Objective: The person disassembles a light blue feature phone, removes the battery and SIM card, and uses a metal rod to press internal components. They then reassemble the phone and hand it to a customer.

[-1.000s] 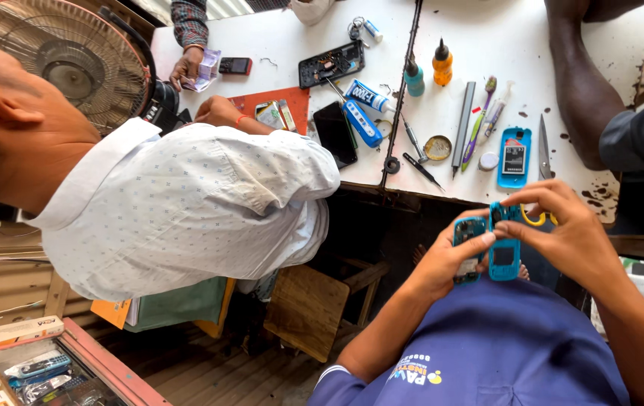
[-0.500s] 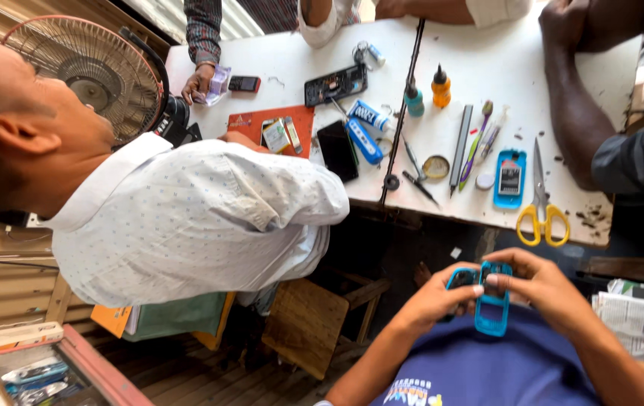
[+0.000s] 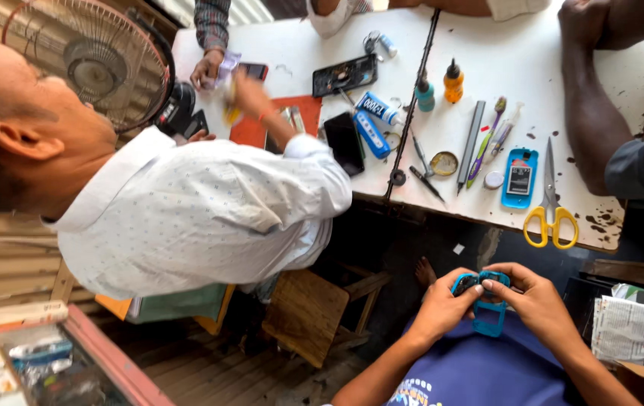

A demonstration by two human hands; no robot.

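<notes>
gripping blue phone case [image 3: 489,322] in lap, left hand [image 3: 442,304] and right hand [image 3: 536,301] both closed round it, yellow-handled scissors [image 3: 551,210] on white surface [image 3: 608,90] above

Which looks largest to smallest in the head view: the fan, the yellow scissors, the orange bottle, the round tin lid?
1. fan
2. scissors
3. bottle
4. lid
The bottle and lid look close in size, so their order is unsure. The fan is far bigger, though it may stand nearer the camera.

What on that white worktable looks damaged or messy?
The white table has dark stains and chipped spots along its right edge near the yellow-handled scissors. A black phone lies opened up, insides showing.
</notes>
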